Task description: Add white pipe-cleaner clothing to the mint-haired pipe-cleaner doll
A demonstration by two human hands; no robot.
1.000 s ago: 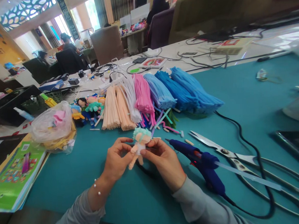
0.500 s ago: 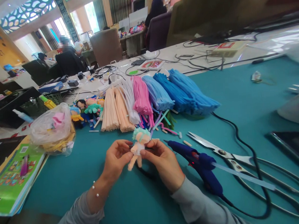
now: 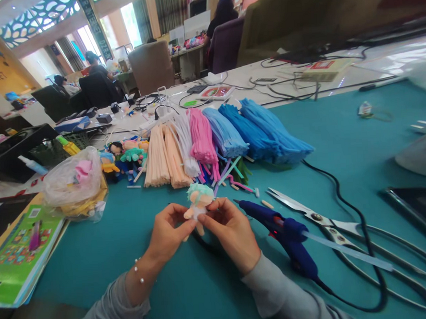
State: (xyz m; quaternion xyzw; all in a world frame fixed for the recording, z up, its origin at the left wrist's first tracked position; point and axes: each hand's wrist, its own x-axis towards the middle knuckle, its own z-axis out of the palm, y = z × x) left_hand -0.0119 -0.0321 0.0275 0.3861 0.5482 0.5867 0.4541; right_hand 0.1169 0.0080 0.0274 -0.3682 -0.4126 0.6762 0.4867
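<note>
Between my two hands is a small fuzzy doll (image 3: 200,201) with mint-green hair, a peach head and limbs, and a white body. My left hand (image 3: 170,229) pinches its lower body from the left, thumb in front. From the right, my right hand (image 3: 233,230) grips its side, the thumb also across the front. The fingers behind the doll are partly hidden. A dark blue glue gun (image 3: 280,230) with a clear glue stick lies just right of my right hand. Beyond it rest large metal scissors (image 3: 315,217), blades pointing toward the pipe cleaners.
Bundles of peach (image 3: 157,158), pink (image 3: 201,136) and blue pipe cleaners (image 3: 265,132) lie behind my hands. Several finished dolls (image 3: 131,150) sit beside a plastic bag (image 3: 73,182). A green booklet (image 3: 20,253) is at left. The glue gun's black cord (image 3: 363,222) loops around the scissors' handles.
The doll has tipped and turned slightly in my hands. My left hand has shifted a little to the right, its thumb now nearer the right thumb.
</note>
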